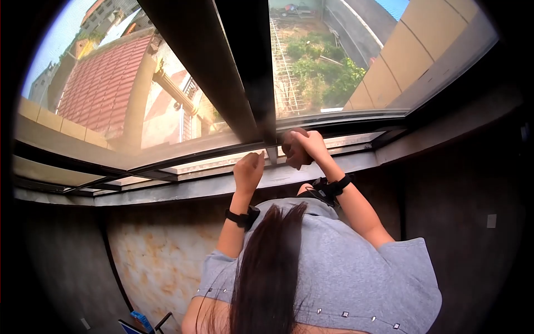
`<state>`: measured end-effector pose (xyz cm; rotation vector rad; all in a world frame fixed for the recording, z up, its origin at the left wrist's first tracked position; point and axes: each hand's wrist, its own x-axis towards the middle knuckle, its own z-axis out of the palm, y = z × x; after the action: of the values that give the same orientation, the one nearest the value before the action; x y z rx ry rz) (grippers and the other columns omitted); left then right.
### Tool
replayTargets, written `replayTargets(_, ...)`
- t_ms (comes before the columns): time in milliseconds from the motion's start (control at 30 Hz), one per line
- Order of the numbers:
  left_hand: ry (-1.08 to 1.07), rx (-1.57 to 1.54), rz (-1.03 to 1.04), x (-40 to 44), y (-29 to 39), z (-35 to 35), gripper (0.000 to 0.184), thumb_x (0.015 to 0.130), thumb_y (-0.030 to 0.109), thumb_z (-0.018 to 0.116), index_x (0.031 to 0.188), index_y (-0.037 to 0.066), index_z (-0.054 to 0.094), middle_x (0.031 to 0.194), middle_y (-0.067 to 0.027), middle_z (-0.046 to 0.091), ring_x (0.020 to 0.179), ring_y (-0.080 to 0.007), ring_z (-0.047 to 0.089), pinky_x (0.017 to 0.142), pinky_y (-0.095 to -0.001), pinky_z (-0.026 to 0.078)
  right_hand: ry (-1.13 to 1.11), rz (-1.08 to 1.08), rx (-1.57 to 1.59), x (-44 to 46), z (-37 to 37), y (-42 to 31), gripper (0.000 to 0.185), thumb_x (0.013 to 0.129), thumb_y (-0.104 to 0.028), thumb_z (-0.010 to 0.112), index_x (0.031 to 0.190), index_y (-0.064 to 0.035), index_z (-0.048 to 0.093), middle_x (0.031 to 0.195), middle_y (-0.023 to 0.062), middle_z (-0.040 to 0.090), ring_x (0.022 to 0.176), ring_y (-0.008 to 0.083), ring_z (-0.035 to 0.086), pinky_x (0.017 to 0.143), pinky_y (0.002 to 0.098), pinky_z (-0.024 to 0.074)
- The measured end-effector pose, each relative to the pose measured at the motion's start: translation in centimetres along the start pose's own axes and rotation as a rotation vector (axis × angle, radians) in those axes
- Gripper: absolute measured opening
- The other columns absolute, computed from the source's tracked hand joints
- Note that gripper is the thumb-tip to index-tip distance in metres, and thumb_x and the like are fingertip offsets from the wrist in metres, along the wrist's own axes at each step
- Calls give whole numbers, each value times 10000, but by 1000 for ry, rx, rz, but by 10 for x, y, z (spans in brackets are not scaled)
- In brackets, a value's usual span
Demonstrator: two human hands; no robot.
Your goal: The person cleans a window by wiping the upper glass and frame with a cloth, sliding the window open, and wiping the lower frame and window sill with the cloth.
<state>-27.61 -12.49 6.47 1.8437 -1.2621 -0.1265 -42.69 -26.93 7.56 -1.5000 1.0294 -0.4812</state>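
Observation:
My right hand grips a crumpled brown cloth in front of the window's dark upright frame bar, near its lower end. The cloth hangs a little below my fingers. To the left, my left hand is raised in a loose fist close to the window's lower rail. Nothing sticks out of it, and its curled fingers are partly hidden from me. Both wrists wear black bands. Across the top, large sliding window panes stand in dark metal frames above the light sill.
Below the sill is a marbled wall panel. A pale wall plate sits on the dark wall at right. A blue item and a dark frame stand at the lower left. Rooftops and green plants show outside.

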Motion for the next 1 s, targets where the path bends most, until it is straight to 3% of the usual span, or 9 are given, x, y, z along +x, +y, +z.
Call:
replayTargets(67,1,-5,13,-1,2,0,270,801,135,578,579,-10,529,526,-110,520,441,-220,492,443,-296,361,69,-38,-143,-1,21,-21,343,771,-334,545,818,-8,641,619,118,625,597,211,625,580,304,480)
replayTargets(133,-8,-57,-8,-1,3,1,283,779,145,590,571,9,456,550,-133,456,490,-318,449,456,-363,352,108,-128,-350,6,37,-22,291,769,-352,507,920,-142,641,670,155,613,674,315,607,631,353,478)
replayTargets(433,-22,-56,-29,1,-7,2,260,775,138,590,582,4,479,563,-143,478,506,-326,469,462,-361,365,66,-36,-726,5,34,-43,282,750,-360,472,890,-206,661,751,143,620,755,331,600,675,405,479)
replayTargets(567,-39,-46,-32,4,-7,4,263,777,145,590,580,3,488,567,-144,485,503,-327,471,462,-361,367,107,-43,-717,7,36,-39,274,745,-357,488,886,-202,664,760,139,622,751,325,601,676,400,479)
replayTargets(667,-37,12,5,3,-9,4,248,805,133,565,608,-14,535,529,-119,514,447,-226,495,448,-302,367,143,1,-748,5,37,-43,258,740,-346,508,877,-198,669,764,135,625,747,319,605,679,392,481)
replayTargets(733,-39,53,23,1,-9,0,255,807,135,567,599,-10,531,528,-116,514,440,-222,487,443,-301,360,237,-69,-729,2,38,-45,413,708,-392,542,718,9,642,692,204,604,712,361,600,675,401,482)
replayTargets(933,69,46,11,-9,-19,-12,287,818,144,568,575,-2,522,505,-95,514,429,-199,477,434,-284,349,312,50,-854,9,-12,-25,424,685,-404,552,745,3,653,679,208,606,691,344,610,640,384,489)
replayTargets(967,75,-16,-55,-12,-22,-13,300,792,165,581,565,6,468,544,-146,468,490,-324,456,469,-372,354,197,81,-786,4,-30,-30,405,690,-381,557,753,7,652,679,199,612,674,321,619,636,369,494)
replayTargets(1000,89,-17,-63,-14,-25,-14,300,792,165,581,565,6,468,544,-146,468,490,-324,456,469,-372,354,85,115,-717,-2,-47,-34,387,695,-359,563,760,12,651,678,190,618,656,298,628,632,355,498)
